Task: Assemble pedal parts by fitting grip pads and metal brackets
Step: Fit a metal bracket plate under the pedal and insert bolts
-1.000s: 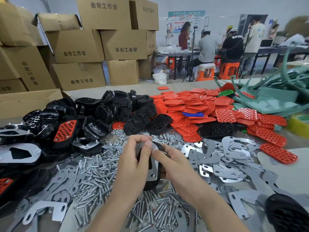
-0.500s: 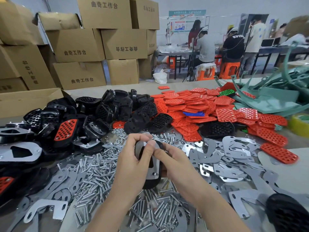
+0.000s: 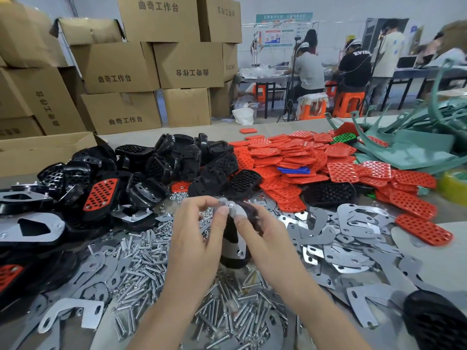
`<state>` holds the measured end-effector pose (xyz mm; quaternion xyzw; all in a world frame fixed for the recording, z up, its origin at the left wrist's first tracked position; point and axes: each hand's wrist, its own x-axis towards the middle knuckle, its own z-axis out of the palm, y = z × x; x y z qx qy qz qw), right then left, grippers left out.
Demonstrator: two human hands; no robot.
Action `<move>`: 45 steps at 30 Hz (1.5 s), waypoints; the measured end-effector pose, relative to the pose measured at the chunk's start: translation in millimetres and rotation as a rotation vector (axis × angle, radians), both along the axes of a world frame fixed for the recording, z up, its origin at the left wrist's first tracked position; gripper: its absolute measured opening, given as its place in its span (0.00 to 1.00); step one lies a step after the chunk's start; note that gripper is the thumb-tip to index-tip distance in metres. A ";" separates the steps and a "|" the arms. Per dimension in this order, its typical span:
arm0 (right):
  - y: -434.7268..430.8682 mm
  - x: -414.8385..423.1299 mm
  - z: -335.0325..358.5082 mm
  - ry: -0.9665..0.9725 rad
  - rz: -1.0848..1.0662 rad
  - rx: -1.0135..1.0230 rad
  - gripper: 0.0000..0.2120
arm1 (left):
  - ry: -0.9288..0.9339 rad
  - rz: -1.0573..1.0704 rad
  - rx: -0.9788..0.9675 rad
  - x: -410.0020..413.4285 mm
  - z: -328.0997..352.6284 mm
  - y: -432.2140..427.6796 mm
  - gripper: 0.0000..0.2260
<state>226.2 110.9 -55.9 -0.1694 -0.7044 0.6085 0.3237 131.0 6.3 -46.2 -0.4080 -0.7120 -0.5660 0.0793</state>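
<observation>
Farthest beyond both hands stand stacked cardboard boxes (image 3: 118, 69), each printed 曲奇工作台, some of them upside down. A seated person's black shirt (image 3: 355, 68) past the right hand reads "EVIS", with the rest hidden. The wall poster (image 3: 283, 29) is too small to read.

Nearer, ahead and to the left of the left hand (image 3: 194, 238), lies a heap of black pedal shells (image 3: 177, 160). Ahead and to the right of the right hand (image 3: 260, 236) spreads a drift of orange grip pads (image 3: 290, 157). Loose metal plates (image 3: 353, 223) lie just right of the right hand, and bolts (image 3: 141, 263) are strewn under and left of both wrists.

Between the two palms is the pedal (image 3: 231, 261), held clear of the litter. It stands roughly on end, with its long axis running up and away from the wrists and its top end at the fingertips. The left hand is curled round its left edge, with the thumb pressed near the top. A grey bracket (image 3: 236, 212) lies against its face. The right thumb and forefinger pinch that bracket's top end, where a small bright fastener (image 3: 230, 205) seems to sit.

Both hands are equally close, but the right fingertips are on the fastener. So the next move is probably seating or turning it there while the left hand steadies the pedal.
</observation>
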 end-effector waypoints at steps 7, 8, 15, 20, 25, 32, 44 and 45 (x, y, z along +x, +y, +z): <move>-7.5 1.1 0.0 0.044 -0.133 0.194 0.12 | 0.157 0.085 -0.034 3.8 2.6 -0.6 0.10; -7.8 1.7 0.2 0.035 -0.150 0.246 0.11 | 0.138 0.073 -0.035 5.5 3.3 -0.9 0.09; -8.1 3.2 -1.6 -0.089 -0.289 0.565 0.14 | 0.001 0.011 0.013 14.4 4.5 1.8 0.06; -7.2 2.8 -0.1 -0.164 -0.316 0.611 0.22 | 0.228 0.061 -0.041 11.8 1.8 0.5 0.03; -7.8 3.9 -0.2 -0.161 -0.344 0.607 0.15 | 0.059 0.034 0.029 15.6 4.4 1.3 0.05; -9.3 4.1 0.5 -0.213 -0.359 0.672 0.16 | -0.115 -0.025 0.016 11.9 3.4 1.1 0.10; -10.2 4.5 4.1 -0.229 -0.367 0.676 0.22 | -0.047 0.012 0.020 16.0 2.7 3.0 0.04; -10.8 4.1 4.3 -0.229 -0.371 0.681 0.22 | -0.103 0.001 0.041 16.1 3.4 3.1 0.04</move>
